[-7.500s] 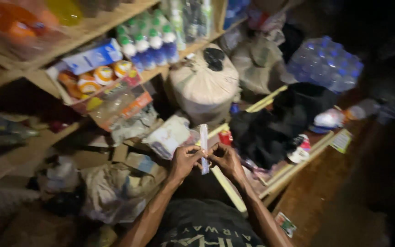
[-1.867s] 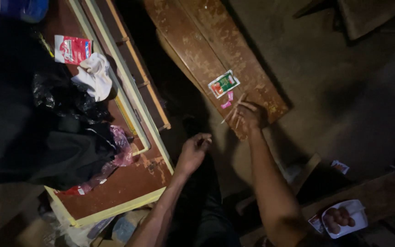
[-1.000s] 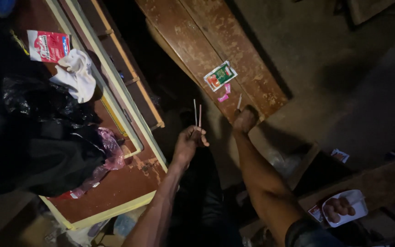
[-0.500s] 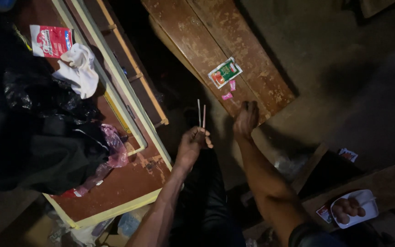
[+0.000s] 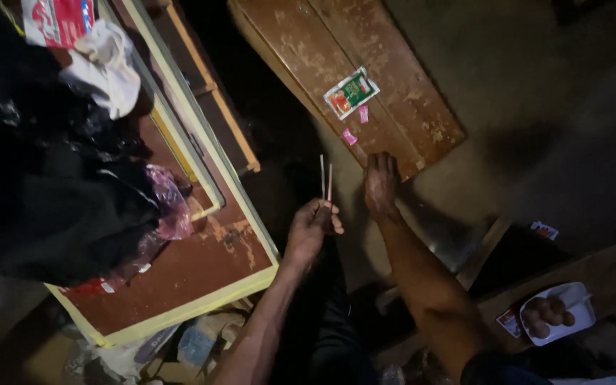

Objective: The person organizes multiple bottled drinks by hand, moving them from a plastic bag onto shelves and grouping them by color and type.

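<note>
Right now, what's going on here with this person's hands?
The person's left hand holds two thin sticks upright between its fingers. The right hand rests palm down at the near end of a worn wooden bench, just below a small green and red sachet and two pink scraps lying on it. To the left, a brown table carries black bags.

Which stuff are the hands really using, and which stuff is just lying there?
In use:
- two thin sticks, held up by the left hand
- brown wooden board, its end under the right hand

Just lying about:
- green and red packet on the board
- white cloth
- black bags
- white tray of round brown things
</note>
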